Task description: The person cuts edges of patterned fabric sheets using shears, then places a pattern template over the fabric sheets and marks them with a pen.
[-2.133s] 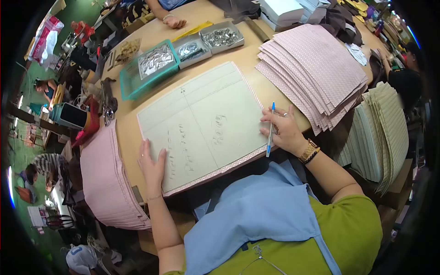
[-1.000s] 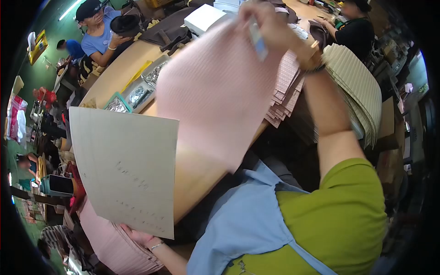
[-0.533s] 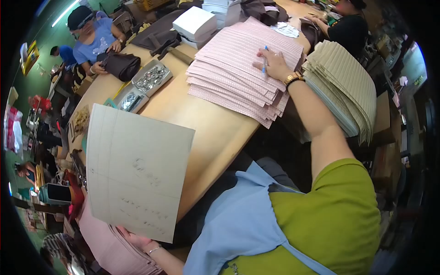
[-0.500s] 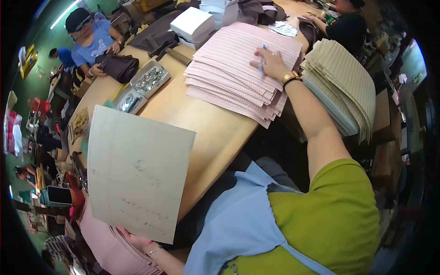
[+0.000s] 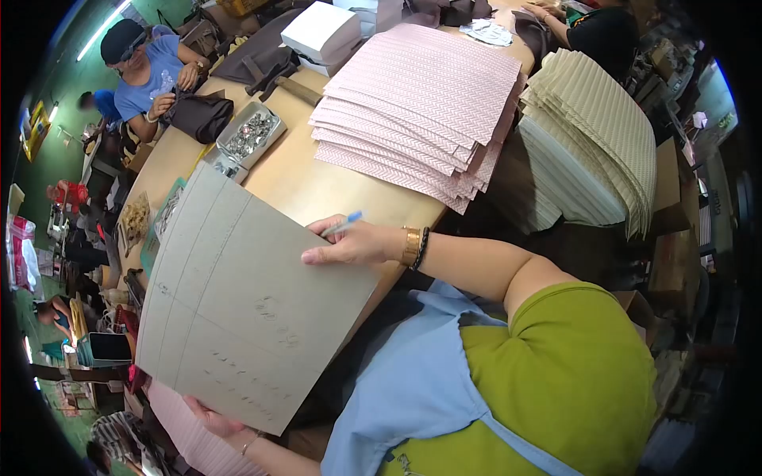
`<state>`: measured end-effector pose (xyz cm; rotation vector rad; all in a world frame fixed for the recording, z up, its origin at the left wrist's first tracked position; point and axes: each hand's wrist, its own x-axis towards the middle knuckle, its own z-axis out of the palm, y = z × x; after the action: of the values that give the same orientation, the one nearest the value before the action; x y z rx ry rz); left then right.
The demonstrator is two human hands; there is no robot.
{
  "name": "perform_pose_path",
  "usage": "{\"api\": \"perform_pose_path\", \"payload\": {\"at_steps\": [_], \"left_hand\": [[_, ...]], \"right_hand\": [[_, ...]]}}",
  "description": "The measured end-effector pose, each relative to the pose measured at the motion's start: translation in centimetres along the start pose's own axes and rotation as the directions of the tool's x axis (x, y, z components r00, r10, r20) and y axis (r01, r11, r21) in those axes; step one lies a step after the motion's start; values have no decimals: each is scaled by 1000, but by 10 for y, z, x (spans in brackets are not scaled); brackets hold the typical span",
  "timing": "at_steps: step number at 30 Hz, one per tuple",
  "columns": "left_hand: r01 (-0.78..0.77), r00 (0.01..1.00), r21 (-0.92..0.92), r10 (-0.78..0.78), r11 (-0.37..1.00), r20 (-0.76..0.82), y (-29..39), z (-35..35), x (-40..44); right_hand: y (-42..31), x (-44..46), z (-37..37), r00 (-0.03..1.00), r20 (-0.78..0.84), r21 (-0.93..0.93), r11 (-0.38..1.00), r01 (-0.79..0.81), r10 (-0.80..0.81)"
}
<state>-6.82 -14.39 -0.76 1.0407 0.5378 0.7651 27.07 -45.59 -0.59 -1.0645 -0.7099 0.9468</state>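
- Left hand (image 5: 213,419): holding the near left edge of the card (image 5: 246,309); fingers partly hidden, exact closure impossible to tell.
- Card, grey, handwritten: sloping between both hands, overlapping the table (image 5: 317,190) in view.
- Lower pile, pink sheets (image 5: 194,436): showing below the card's near left edge.
- Right hand (image 5: 349,242): half closing, thumb lying on the card's face at its right edge, fingers keeping a blue pen (image 5: 343,225).
- Large stack, pink sheets (image 5: 429,95): lying beyond the card, rightward.
- Tray, metal pieces (image 5: 252,135): resting beyond the card's far corner.
- Person (image 5: 151,71): handling a dark bundle (image 5: 200,117), well beyond the card.
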Motion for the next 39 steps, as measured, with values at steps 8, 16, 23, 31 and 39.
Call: {"api": "perform_pose_path", "payload": {"at_steps": [8, 16, 23, 31, 39], "left_hand": [[495, 868, 693, 262, -525, -421, 12, -20, 14], [259, 962, 841, 209, -474, -178, 12, -61, 11], [-57, 949, 991, 316, 118, 17, -16, 12, -25], [-223, 975, 941, -52, -253, 217, -62, 70, -37], [-418, 904, 890, -178, -183, 388, -71, 92, -13]], "right_hand": [[-7, -1, 9, 965, -177, 107, 971, 215, -194], [-9, -12, 21, 925, -339, 161, 958, 237, -172], [-26, -24, -11, 801, -496, -648, 757, -84, -336], [-82, -22, -68, 382, -802, -255, 841, 477, -460], [-106, -37, -84, 324, -799, -283, 793, 540, -506]]}}
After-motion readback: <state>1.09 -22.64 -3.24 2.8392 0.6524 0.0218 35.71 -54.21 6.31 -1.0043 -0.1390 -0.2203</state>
